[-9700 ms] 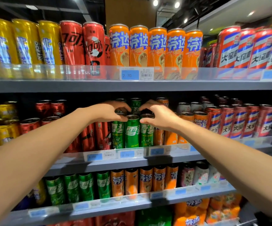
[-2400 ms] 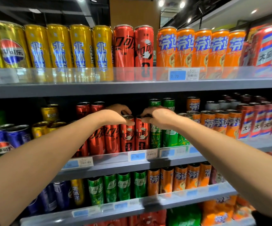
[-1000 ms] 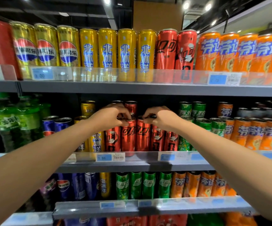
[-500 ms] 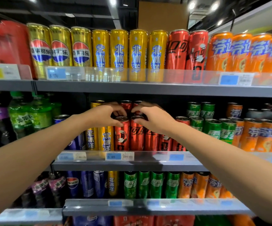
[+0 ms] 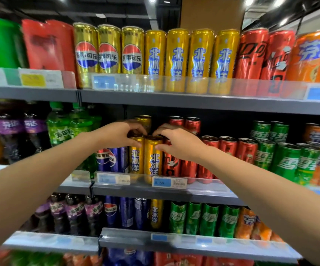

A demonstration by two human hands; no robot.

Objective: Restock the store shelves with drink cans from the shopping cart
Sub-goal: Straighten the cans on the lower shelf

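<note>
Drink cans are what we are handling, and our hands have shifted leftward along the middle shelf (image 5: pixel 155 191): half a second ago they were on the red cans (image 5: pixel 209 156), and now they sit on the two front yellow cans (image 5: pixel 151 158), which stand upright side by side just behind the clear price rail (image 5: pixel 161 182). Our left hand (image 5: pixel 117 134) curls its fingers round the top of the left yellow can, and our right hand (image 5: pixel 178 144) curls round the top of the right one, thumb against its side. Both grips are narrow, closed on the can rims. We judge this to mean the red row is squared up and we are now fronting the yellow row. The shopping cart is out of view, so we cannot tell how many cans are still waiting there. Blue cans (image 5: pixel 115 158) stand just to the left, touching the yellow pair.
</note>
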